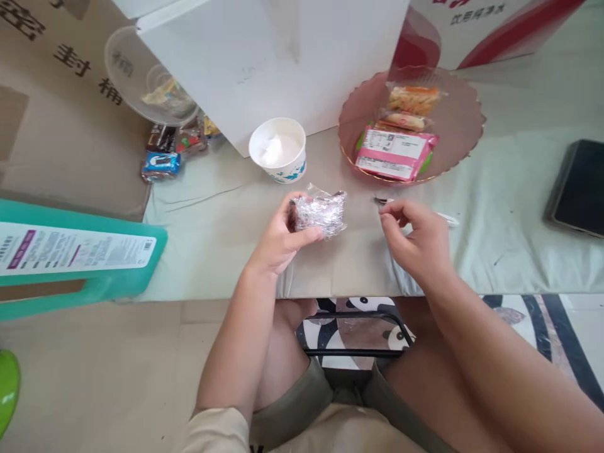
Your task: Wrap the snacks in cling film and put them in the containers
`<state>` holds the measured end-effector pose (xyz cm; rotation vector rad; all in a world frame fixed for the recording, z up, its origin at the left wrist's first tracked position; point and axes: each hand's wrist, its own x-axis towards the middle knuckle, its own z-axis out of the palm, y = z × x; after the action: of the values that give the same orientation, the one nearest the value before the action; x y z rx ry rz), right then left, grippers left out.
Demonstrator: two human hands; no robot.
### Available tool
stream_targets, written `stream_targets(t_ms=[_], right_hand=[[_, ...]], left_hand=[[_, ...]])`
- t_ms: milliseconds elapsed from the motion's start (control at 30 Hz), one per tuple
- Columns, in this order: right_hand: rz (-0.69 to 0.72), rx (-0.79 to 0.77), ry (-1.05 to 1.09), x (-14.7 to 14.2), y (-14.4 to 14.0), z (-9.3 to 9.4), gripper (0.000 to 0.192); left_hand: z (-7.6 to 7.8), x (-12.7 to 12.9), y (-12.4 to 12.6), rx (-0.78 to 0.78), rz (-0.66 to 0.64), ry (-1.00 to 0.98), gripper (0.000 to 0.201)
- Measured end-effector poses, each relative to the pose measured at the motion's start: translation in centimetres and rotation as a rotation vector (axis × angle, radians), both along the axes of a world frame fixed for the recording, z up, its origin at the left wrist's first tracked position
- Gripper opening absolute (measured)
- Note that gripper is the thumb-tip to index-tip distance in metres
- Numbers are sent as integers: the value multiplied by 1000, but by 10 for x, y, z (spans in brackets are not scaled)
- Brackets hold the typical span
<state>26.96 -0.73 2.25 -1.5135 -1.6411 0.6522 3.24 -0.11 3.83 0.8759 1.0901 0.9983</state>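
My left hand (278, 236) is closed round a small packet (322, 212) in crinkled, shiny silvery wrapping, held above the cloth. Something dark brown shows at the packet's left end, partly behind my fingers. To the right, my right hand (418, 239) has thumb and forefinger pinched together; I cannot make out anything between them. Behind that hand lies a slim tool with a white handle (447, 219) and a dark metal tip (381, 201); its middle is hidden by my fingers. Beyond my left hand stands a paper cup (278, 151) with white contents.
A pinkish scalloped plate (460, 135) holds several wrapped snacks. More wrapped snacks (161, 165) lie by a tipped clear tub (123, 82). White box (283, 56) at the back, cardboard box (61, 126) and teal container (153, 242) at left, black phone (580, 189) at right.
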Motion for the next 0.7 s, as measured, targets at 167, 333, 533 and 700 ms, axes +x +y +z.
stream_targets(t_ms=[167, 333, 533, 700], right_hand=[[-153, 104, -403, 53, 5, -22, 19], [-143, -26, -540, 69, 8, -36, 25], [-72, -48, -458, 60, 3, -26, 15], [-13, -139, -212, 47, -4, -6, 14]], left_hand=[[-27, 32, 17, -92, 40, 42, 68], [-34, 42, 18, 22, -13, 170, 77], [-43, 34, 21, 271, 147, 312, 75], [-53, 22, 30, 418, 178, 383, 77]])
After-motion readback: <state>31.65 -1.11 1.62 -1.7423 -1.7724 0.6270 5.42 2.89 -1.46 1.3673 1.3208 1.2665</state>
